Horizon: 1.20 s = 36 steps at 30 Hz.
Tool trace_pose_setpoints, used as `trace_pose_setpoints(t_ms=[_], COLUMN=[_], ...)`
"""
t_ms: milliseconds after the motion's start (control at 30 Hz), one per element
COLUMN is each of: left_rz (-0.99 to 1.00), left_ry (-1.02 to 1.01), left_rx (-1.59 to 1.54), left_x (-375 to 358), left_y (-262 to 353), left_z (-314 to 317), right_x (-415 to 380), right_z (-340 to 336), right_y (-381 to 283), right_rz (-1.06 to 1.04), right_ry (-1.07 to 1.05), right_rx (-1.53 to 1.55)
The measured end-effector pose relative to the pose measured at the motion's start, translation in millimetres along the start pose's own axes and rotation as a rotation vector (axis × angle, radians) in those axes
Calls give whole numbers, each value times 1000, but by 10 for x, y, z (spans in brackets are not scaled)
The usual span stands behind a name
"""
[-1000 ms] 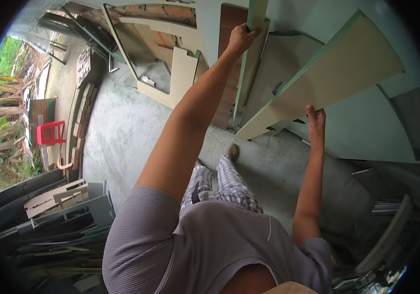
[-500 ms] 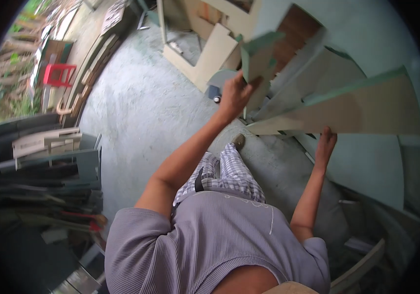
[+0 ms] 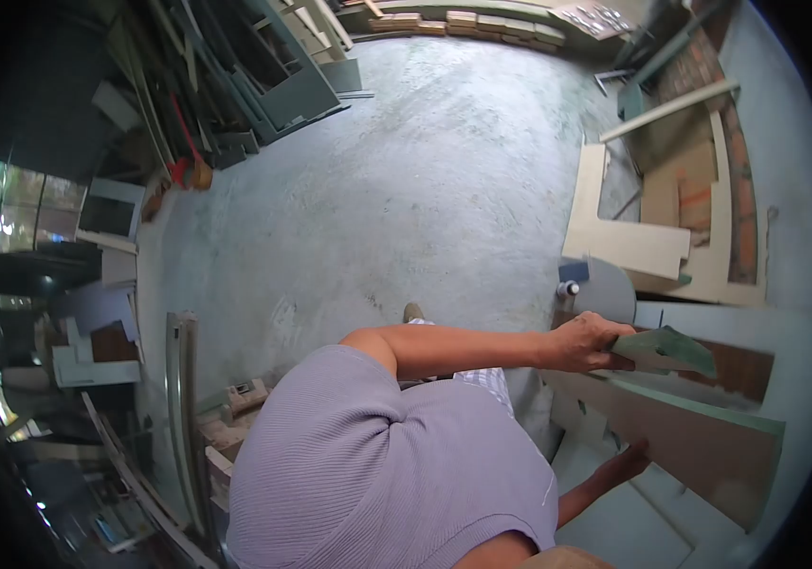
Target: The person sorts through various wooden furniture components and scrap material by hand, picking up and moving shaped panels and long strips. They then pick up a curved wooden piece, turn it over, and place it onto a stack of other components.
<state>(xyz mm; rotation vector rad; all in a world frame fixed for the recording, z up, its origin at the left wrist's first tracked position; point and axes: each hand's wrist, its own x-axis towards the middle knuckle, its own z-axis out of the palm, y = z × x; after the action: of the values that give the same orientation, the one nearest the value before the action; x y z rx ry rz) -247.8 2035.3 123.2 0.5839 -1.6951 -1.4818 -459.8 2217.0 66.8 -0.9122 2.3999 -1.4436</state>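
Observation:
My left hand (image 3: 588, 341) reaches across to the right, its fingers closed round the edge of a small board with a green edge (image 3: 666, 351). Below it, my right hand (image 3: 626, 463) grips the near edge of a long beige board (image 3: 685, 431), which leans among other panels. The fingertips of my right hand are partly hidden by that board. A brown panel (image 3: 742, 370) shows behind the green-edged piece. White panels (image 3: 633, 522) lie under my right arm.
Cut-out cream panels (image 3: 591, 223) lean at the right wall, near a small bottle (image 3: 568, 288). Dark boards (image 3: 297, 100) stand stacked at the upper left. Metal rails (image 3: 181, 417) stand to my left. Flat planks (image 3: 505, 27) lie along the far edge of the concrete floor (image 3: 377, 190).
My body and view have turned left, so the room has swung round. Both hands keep their boards; the long board now appears lower, its face angled down to the right.

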Motion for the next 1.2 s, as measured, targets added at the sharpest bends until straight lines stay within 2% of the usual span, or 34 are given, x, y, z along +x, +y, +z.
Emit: trace_pose_setpoints(t_ms=[67,133,233,333,367,500,633,767,833,867,933,1000,1067,1200], left_rz=[30,53,100,62,71,25,121,25,-27,-47,-92,-142,-19,-111], left_ry=[54,118,246,307,319,491,665,698,712,708,750,780,889,1031], left_rx=[50,39,3,110,117,217,424,564,475,579,551,531,579,645], left_x=[-213,-531,-1016,-1494,-1643,-2162,-2477,-2617,-2641,-2635,-2614,-2544,-2467,-2488], left_y=[311,566,845,1093,1147,1297,1339,1367,1434,1436,1413,1366,1300,1355], left_z=[-392,-917,-1567,-2205,-2398,-3056,-3641,-4374,-4755,-4959,-5330,-5743,-6129,-6770], right_x=[-197,-454,-579,-750,-838,-1150,-1460,-1608,-1596,-1583,-1499,-1597,-1611,-1763], right_z=[83,290,457,628,725,1499,2284,3172,3543,3784,4317,4786,5279,6132], right_y=[-445,-809,-947,-1310,-1355,-1836,-2270,-2667,-2743,-2756,-2845,-3160,-3452,-4279], right_rz=[44,-16,-141,94,82,-27,-112,-168,-186,-178,-239,-200,-252,-337], right_ry=[-82,-68,-47,-329,-338,-404,-472,-482,-472,-462,-707,-765,-793,-888], right_rx=[-23,1,40,239,246,320,378,428,463,467,571,597,562,572])
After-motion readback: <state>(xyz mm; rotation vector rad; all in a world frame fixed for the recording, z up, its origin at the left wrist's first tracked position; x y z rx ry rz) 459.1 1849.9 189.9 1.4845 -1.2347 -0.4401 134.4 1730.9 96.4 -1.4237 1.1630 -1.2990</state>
